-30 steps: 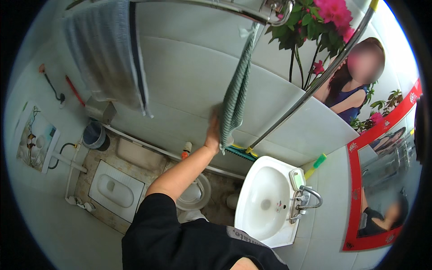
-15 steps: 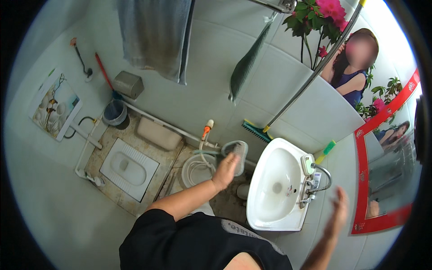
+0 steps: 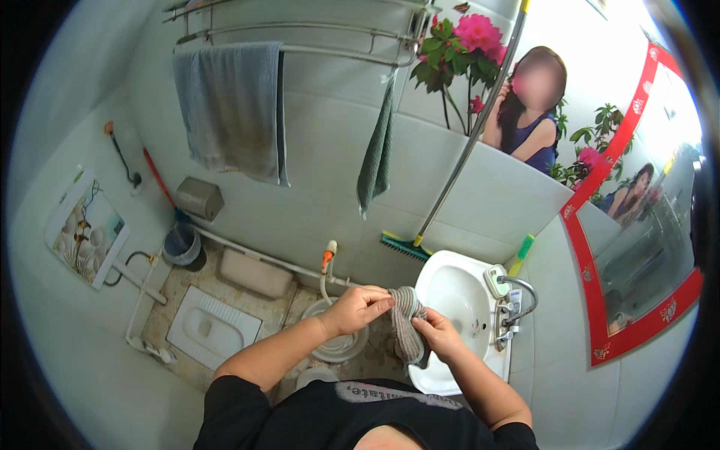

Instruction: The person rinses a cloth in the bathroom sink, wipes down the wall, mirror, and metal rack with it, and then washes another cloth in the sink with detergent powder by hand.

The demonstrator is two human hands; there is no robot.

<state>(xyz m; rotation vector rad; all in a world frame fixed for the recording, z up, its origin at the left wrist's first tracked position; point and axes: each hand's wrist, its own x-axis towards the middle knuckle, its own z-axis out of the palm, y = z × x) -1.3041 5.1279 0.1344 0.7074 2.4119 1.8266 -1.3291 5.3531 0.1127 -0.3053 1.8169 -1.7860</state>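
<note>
Head view: at lower centre of the frame, both hands hold a grey striped cloth (image 3: 407,330) just left of the sink (image 3: 450,300). The left hand (image 3: 356,309) pinches its top edge with closed fingers; the right hand (image 3: 436,335) is wrapped around its hanging side. This looks like wringing or folding; next calls for a firm two-handed grip.

Cloth (image 3: 407,330) left of sink (image 3: 450,300)
</note>
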